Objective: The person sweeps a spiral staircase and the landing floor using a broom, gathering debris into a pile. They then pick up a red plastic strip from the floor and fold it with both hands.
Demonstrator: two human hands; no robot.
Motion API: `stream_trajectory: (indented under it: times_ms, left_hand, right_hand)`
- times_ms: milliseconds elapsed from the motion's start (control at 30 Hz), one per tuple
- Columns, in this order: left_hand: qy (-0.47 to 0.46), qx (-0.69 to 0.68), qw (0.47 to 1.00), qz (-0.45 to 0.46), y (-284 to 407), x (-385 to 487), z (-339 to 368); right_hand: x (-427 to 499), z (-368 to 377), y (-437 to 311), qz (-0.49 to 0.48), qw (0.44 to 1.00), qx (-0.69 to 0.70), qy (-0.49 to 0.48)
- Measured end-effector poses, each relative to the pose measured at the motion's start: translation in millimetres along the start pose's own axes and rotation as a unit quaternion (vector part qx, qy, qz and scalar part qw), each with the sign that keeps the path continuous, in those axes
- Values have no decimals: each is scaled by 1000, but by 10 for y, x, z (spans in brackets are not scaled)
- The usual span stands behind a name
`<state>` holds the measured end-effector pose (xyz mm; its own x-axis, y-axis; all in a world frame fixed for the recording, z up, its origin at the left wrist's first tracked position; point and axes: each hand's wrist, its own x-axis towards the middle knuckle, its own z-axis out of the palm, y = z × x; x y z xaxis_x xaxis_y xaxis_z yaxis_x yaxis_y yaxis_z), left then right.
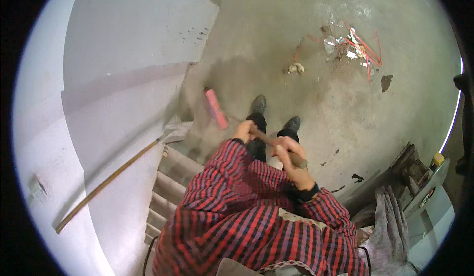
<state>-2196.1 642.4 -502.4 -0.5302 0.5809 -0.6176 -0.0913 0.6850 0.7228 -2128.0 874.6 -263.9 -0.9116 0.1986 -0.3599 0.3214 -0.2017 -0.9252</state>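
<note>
Both my hands grip a brown wooden handle (267, 139) that slants down to the left across my body. My left hand (245, 131) wraps it lower down, near my knee. Closer to my waist, my right hand (292, 159) is closed around it near its top end. Beyond my left hand, a pink brush head (215, 108), blurred, rests at the floor roughly in line with the handle. Where the two would join cannot be seen. A loose heap of litter (351, 50) with red plastic strapping, paper scraps and clear wrap lies further off on the floor.
A mop (107, 185) with a wooden handle leans on the white wall (122, 43) at left. Pale ribbed bars (168, 185) stand beside me. At right are grey cloths (389, 213) and a light panel (431, 216). A crumpled pale scrap (295, 68) lies ahead.
</note>
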Motion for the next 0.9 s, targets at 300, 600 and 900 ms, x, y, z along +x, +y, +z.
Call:
stream_trajectory:
  times_ms: [300, 600, 900]
  left_hand:
    - [-8, -669, 724, -167, 2904, 970, 2043]
    - [135, -643, 706, -264, 1946, -340, 1698]
    - [40, -29, 994, -97, -136, -1358, 1259]
  right_hand:
    - [-1168, -1532, -1068, -166, 966, -82, 182]
    - [-1539, -1543, -786, 42, 996, -45, 67]
    - [-1155, -50, 802, 16, 990, 25, -139]
